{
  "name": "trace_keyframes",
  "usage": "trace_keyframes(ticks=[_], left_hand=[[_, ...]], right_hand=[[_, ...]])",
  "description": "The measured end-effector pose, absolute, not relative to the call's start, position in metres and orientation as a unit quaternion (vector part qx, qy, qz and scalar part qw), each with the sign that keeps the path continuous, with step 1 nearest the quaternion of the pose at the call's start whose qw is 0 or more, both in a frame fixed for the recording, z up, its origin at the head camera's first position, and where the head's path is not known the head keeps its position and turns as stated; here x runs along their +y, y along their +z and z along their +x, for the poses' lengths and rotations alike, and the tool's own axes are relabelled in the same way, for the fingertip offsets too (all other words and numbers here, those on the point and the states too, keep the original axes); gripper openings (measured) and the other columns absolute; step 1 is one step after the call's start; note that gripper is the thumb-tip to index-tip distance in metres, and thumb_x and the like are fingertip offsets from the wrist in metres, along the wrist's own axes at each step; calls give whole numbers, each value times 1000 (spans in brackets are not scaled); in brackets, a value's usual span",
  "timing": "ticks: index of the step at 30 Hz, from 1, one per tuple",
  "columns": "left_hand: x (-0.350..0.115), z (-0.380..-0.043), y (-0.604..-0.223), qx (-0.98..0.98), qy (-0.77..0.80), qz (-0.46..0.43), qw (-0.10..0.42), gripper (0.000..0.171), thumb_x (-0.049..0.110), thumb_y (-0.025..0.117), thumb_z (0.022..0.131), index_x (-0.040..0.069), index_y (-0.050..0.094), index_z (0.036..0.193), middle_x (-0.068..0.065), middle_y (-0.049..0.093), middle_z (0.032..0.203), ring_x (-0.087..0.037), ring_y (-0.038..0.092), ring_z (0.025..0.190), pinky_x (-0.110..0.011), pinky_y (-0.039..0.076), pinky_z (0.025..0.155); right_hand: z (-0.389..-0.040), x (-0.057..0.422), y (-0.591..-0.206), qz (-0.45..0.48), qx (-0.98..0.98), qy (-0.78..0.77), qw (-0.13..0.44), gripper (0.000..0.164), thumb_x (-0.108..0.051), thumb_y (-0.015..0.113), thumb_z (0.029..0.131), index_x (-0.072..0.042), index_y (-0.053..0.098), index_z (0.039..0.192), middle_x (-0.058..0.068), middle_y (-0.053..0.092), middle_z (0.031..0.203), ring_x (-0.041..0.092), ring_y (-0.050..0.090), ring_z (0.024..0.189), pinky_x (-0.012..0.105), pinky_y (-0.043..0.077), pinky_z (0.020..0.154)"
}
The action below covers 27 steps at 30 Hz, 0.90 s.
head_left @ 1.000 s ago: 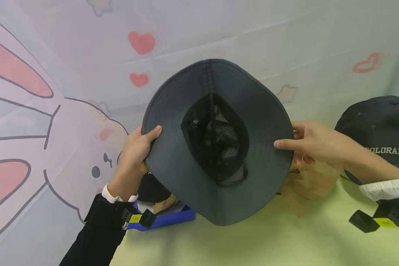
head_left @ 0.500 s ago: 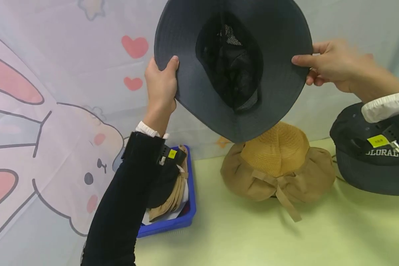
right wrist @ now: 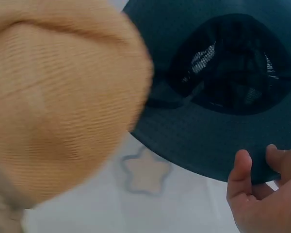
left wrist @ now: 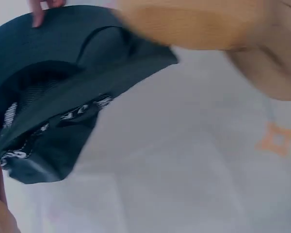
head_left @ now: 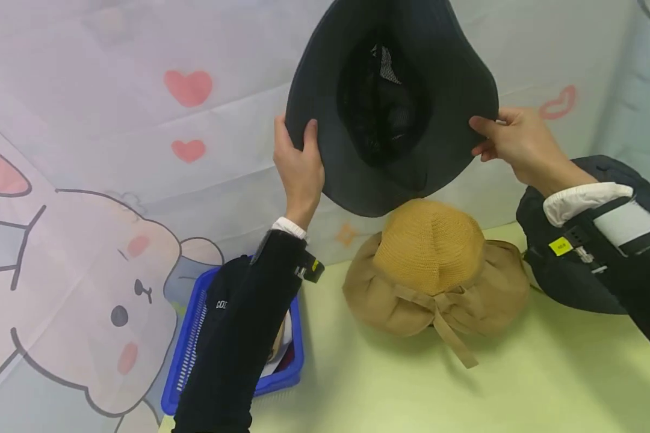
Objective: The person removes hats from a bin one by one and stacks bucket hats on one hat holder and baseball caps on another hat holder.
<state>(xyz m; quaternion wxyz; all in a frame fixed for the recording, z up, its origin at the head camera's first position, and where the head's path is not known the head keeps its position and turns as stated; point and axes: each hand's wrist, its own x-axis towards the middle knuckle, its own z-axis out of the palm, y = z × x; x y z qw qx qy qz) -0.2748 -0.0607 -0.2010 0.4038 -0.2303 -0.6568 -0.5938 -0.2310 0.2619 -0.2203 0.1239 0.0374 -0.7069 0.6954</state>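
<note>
The left hand (head_left: 301, 171) grips the brim (head_left: 352, 180) of a dark wide-brimmed sun hat (head_left: 384, 102) at its 8 o'clock, thumb on the near face, the fingers partly hidden. The right hand (head_left: 522, 144) pinches the same brim between 3 and 4 o'clock, its thumb and fingertips close together on the fabric. From the left hand the crown hollow lies toward 2 o'clock; from the right, between 9 and 10, the left being somewhat nearer. That hollow faces the head camera, its long axis running roughly 12 to 6. Toward half past 5 from it stands a tan bow-trimmed sun hat (head_left: 432, 255); the dark brim's lower edge meets its crown in view, but I cannot tell whether they touch. Farther out, a dark cap (head_left: 552, 278) lies toward 4 o'clock, partly behind the right sleeve (head_left: 639, 273), and a blue basket (head_left: 298, 355) toward 7, on the pale green table (head_left: 368, 385).
</note>
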Motion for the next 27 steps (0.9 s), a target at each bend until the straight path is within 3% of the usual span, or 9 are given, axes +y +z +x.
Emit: trace_keyframes(ticks=[3, 8, 10, 13, 15, 17, 20, 23, 27], left_hand=[[-68, -268, -228, -649, -588, -258, 408, 27, 11, 65, 102, -3, 58, 124, -14, 65, 116, -20, 65, 106, -32, 52, 90], [-92, -248, -274, -667, -546, -316, 396, 26, 8, 65, 102, -5, 56, 124, -19, 65, 114, -28, 66, 104, -37, 54, 87], [-105, -240, -291, -676, -534, -331, 385, 24, 4, 65, 101, -5, 56, 121, -20, 65, 111, -30, 67, 101, -37, 55, 86], [-123, -229, -309, -689, -512, -355, 370, 20, -2, 64, 100, -5, 57, 118, -21, 65, 111, -33, 67, 100, -38, 55, 87], [-134, -224, -317, -701, -491, -373, 358, 21, -7, 63, 98, -4, 59, 118, -21, 66, 113, -33, 69, 98, -37, 57, 84], [-144, -220, -324, -716, -461, -391, 350, 28, -15, 61, 95, -2, 63, 120, -20, 69, 114, -33, 71, 96, -37, 57, 80], [-155, -215, -335, -734, -430, -408, 330, 44, -24, 56, 89, 2, 68, 122, -17, 71, 115, -32, 72, 99, -37, 58, 81], [-162, -209, -348, -740, -428, -421, 303, 50, -30, 54, 85, 3, 69, 120, -16, 71, 118, -31, 69, 109, -38, 56, 92], [-165, -199, -361, -767, -418, -411, 261, 60, -38, 48, 79, 4, 65, 119, -15, 68, 126, -30, 64, 122, -39, 51, 102]], right_hand=[[-225, 260, -246, 52, -736, 658, 150, 9, -21, 68, 101, -19, 76, 104, -6, 73, 83, 10, 69, 68, 22, 57, 65], [-205, 250, -295, 45, -792, 590, 148, 29, -22, 55, 108, -2, 64, 128, -14, 71, 87, 0, 70, 80, 23, 56, 88], [-193, 248, -312, 45, -810, 567, 143, 33, -13, 51, 110, 4, 56, 137, -13, 71, 94, -4, 69, 84, 26, 54, 95], [-178, 247, -337, 65, -830, 522, 189, 38, 4, 58, 101, 4, 56, 139, -8, 69, 106, -12, 62, 92, 19, 50, 92], [-172, 248, -352, 83, -834, 492, 235, 49, 12, 68, 90, 5, 58, 137, -9, 65, 113, -15, 55, 97, 15, 45, 92], [-169, 250, -366, 100, -835, 466, 275, 58, 12, 78, 81, 3, 61, 135, -12, 62, 117, -15, 50, 102, 11, 39, 88], [-168, 252, -385, 129, -829, 457, 296, 61, 10, 83, 79, 4, 61, 136, -7, 61, 123, -15, 47, 108, 9, 36, 92], [-165, 253, -400, 139, -837, 432, 304, 59, 9, 81, 81, 3, 61, 136, 13, 65, 128, 0, 56, 113, 15, 40, 93], [-154, 254, -414, 120, -868, 371, 307, 59, 10, 79, 83, 4, 58, 138, 31, 60, 131, 43, 60, 116, 50, 49, 95]])
